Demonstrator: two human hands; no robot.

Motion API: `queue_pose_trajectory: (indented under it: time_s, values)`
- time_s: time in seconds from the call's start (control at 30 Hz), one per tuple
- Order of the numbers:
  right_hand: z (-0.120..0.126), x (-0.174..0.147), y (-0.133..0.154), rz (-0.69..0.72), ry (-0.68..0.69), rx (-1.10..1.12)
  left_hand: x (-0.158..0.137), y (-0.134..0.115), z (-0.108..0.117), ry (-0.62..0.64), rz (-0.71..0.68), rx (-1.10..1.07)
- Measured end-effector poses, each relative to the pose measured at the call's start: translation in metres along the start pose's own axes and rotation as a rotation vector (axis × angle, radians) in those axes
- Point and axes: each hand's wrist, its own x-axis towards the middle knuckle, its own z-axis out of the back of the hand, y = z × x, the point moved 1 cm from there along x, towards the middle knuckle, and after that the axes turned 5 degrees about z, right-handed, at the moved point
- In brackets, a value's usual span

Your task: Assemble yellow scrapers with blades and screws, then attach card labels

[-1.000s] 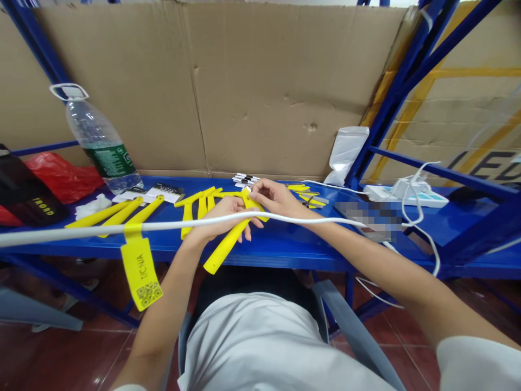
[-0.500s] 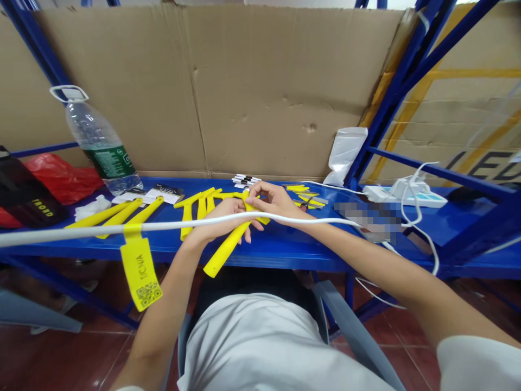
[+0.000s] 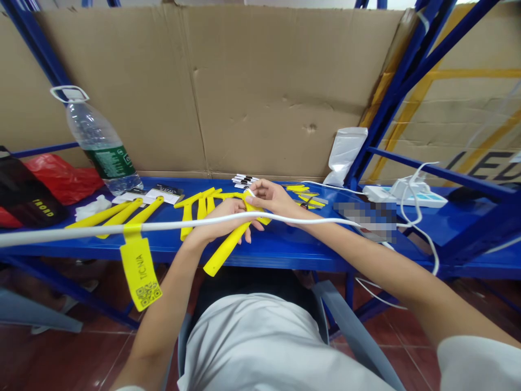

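Both my hands meet over the front of the blue shelf, around a yellow plastic tool with a long flat handle (image 3: 227, 250). My left hand (image 3: 228, 210) is closed round its upper part, and the handle slants down towards me. My right hand (image 3: 268, 196) pinches at the tool's top end, where a small whitish bit shows by the thumb; what it is, I cannot make out. Just left of my hands lie several yellow T-shaped tools (image 3: 202, 205). Small yellow strips (image 3: 301, 190) lie behind my right wrist. A white cable (image 3: 309, 220) crosses in front of both wrists.
Further left are yellow handles (image 3: 122, 214), black-and-white cards (image 3: 163, 193), a large water bottle (image 3: 103, 146), a red bag (image 3: 61, 176) and a black pouch (image 3: 30, 190). On the right are a blurred-out flat object (image 3: 368, 220), a power strip (image 3: 427, 200) and blue posts (image 3: 391, 103).
The fingers of my right hand have shifted slightly at the tool's top end, and a whitish bit now shows by the thumb. My left hand and the handle stay practically in place.
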Motion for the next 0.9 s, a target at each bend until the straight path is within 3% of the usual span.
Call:
queue_pose_trajectory:
  time_s: [0.17, 0.33, 0.57, 0.9]
  values:
    - [-0.001, -0.003, 0.011, -0.027, 0.094, -0.065, 0.001, -0.003, 0.0, -0.001, 0.012, -0.097]
    - [0.003, -0.002, 0.015, -0.019, 0.062, -0.081, 0.002, -0.005, -0.001, -0.058, 0.018, -0.155]
    - [0.013, 0.002, 0.011, -0.134, 0.06, -0.116, 0.004, -0.005, 0.0, -0.137, 0.036, -0.151]
    - [0.019, 0.004, 0.009, -0.102, 0.037, -0.161, 0.005, -0.004, -0.001, -0.164, 0.053, -0.09]
